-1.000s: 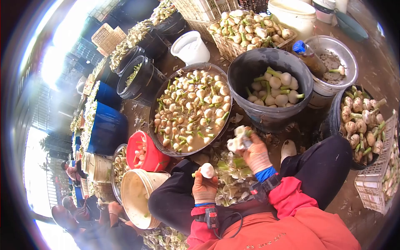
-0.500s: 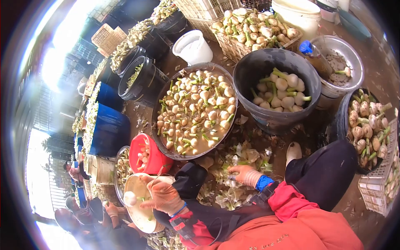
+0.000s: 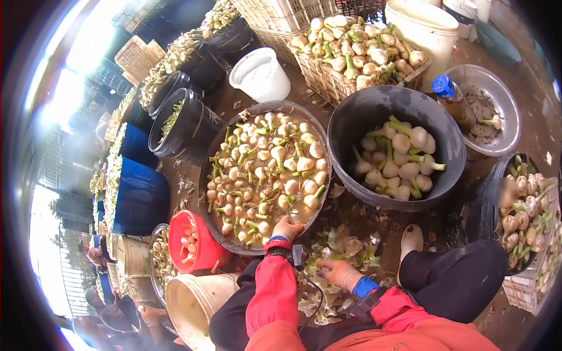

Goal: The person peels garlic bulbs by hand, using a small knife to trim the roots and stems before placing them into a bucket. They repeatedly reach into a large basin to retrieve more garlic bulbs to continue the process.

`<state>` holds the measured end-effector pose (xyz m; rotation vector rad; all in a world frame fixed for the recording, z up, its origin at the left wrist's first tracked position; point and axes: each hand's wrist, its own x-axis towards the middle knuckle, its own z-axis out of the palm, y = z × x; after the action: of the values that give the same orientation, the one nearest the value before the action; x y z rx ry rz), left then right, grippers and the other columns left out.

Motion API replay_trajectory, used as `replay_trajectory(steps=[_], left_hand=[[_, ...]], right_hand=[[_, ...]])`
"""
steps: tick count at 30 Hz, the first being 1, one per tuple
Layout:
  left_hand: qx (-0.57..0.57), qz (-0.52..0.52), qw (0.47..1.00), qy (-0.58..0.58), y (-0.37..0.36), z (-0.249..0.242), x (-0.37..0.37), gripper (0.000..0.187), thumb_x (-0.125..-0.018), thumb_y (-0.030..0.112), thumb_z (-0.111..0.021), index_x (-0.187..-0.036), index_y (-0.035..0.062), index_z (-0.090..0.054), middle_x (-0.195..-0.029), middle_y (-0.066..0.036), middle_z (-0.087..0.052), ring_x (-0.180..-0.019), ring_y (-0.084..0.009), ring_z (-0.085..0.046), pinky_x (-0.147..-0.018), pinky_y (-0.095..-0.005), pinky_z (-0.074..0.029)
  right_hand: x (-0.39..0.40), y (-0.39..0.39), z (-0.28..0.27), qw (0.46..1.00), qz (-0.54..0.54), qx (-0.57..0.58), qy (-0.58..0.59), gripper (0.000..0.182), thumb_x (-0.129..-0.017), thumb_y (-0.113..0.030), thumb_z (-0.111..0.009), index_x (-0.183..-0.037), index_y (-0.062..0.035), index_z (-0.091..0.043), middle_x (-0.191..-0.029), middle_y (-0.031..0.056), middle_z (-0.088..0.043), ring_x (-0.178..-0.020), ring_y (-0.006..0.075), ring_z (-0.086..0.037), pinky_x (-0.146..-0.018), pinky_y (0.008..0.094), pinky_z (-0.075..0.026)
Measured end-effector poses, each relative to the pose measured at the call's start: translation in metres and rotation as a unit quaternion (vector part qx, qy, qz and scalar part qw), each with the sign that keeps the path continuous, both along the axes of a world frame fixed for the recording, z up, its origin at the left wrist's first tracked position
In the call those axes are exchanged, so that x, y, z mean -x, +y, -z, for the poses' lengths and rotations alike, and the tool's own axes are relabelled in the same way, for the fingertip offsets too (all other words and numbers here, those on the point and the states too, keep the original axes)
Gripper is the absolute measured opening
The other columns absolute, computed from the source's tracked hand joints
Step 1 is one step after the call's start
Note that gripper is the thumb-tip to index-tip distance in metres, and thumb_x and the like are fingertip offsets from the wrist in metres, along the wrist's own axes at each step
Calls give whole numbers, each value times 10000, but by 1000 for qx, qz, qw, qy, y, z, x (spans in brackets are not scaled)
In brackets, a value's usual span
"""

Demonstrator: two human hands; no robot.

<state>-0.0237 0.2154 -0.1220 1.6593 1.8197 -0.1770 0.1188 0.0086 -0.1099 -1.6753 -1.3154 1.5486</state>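
My left hand [image 3: 287, 228], in an orange-and-white glove, is at the near rim of a wide basin [image 3: 225, 243]. Its thumb is apart from the fingers, and no bulb shows in it. Bulbs with green stems [image 3: 278, 153] float in the basin's brown water. Lower right of it, my right hand [image 3: 341, 274] is closed over peeled husks [image 3: 345, 243]; a small dark tip shows at its fingers, too small to make out. A large dark bucket [image 3: 345, 175] to the right holds clean white bulbs [image 3: 404, 155].
A red tub [image 3: 199, 251] and a tilted beige bucket [image 3: 193, 310] stand left of my legs. Behind are a white bucket [image 3: 263, 76] and a crate of bulbs [image 3: 322, 82]. A metal bowl [image 3: 509, 99] is at right. Another person's hand [image 3: 152, 316] is at lower left.
My left hand has moved from above the beige bucket up and right to the basin, and the white bulb it held is gone from it. My right hand stays over the husks. The view has shifted.
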Motion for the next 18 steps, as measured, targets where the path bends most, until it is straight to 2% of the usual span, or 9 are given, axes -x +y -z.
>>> replay_trajectory(steps=[1,3,5,6,7,9,11,15,18], left_hand=[[68,29,997,-33,8,16,7,716,-650,437,-747,-1217,53,-536,-1066,-210,-626,-1044,-322,-586,-893,-373,-449],[11,51,998,18,5,18,8,679,-655,400,-760,-1193,41,-551,-1036,-190,-643,-987,-289,-614,-864,-345,-464],[-16,-4,993,-120,-13,-25,-4,572,-698,274,-758,-1173,23,-563,-993,-162,-657,-929,-225,-629,-827,-304,-476],[8,-71,960,-269,-24,-32,-5,491,-737,129,-732,-1177,12,-547,-993,-135,-643,-884,-197,-626,-777,-281,-492],[9,-69,961,-269,-35,-44,-5,491,-737,129,-732,-1177,12,-547,-993,-135,-643,-884,-197,-626,-777,-281,-492],[-13,-100,867,-489,-60,-73,-4,507,-750,63,-714,-1210,40,-502,-1002,-116,-617,-847,-199,-620,-735,-292,-512],[83,-183,753,-626,-92,-109,-5,531,-759,62,-707,-1226,63,-453,-1013,-115,-600,-836,-222,-621,-722,-333,-531],[107,-217,659,-712,-154,-131,-11,428,-803,102,-673,-1192,114,-492,-1032,-135,-600,-897,-272,-624,-758,-399,-548],[-10,-176,806,-565,-180,-132,-16,550,-771,11,-674,-1261,45,-427,-1122,-123,-549,-991,-219,-576,-826,-339,-508]], right_hand=[[0,2,1,1000,4,3,3,473,-742,-126,-553,-1209,-201,-572,-1010,164,-647,-863,300,-630,-784,340,-485],[-2,6,-3,990,57,62,111,374,-792,-149,-585,-1165,-171,-603,-1017,145,-651,-889,266,-630,-807,301,-475],[-9,9,-15,991,85,52,91,330,-805,-174,-607,-1134,-163,-622,-1018,140,-652,-899,243,-631,-812,286,-471],[-13,12,-21,991,110,39,70,289,-818,-200,-629,-1103,-154,-641,-1019,136,-653,-910,220,-631,-817,270,-466],[-16,14,-21,990,112,39,70,289,-818,-200,-629,-1103,-154,-641,-1019,136,-653,-910,220,-631,-817,270,-466],[-18,17,-22,966,219,-38,129,248,-820,-167,-642,-1059,-108,-663,-1039,121,-659,-960,187,-620,-845,258,-458],[-22,21,-37,945,265,-76,179,261,-821,-126,-632,-1077,-79,-651,-1058,111,-658,-979,174,-612,-866,252,-450],[-30,22,-83,922,269,-120,251,304,-819,-33,-614,-1123,-5,-611,-1115,81,-641,-1029,135,-582,-919,238,-424],[-21,15,-68,921,216,-104,306,342,-818,-42,-632,-1155,-5,-590,-1125,80,-631,-1035,123,-569,-917,236,-425]])
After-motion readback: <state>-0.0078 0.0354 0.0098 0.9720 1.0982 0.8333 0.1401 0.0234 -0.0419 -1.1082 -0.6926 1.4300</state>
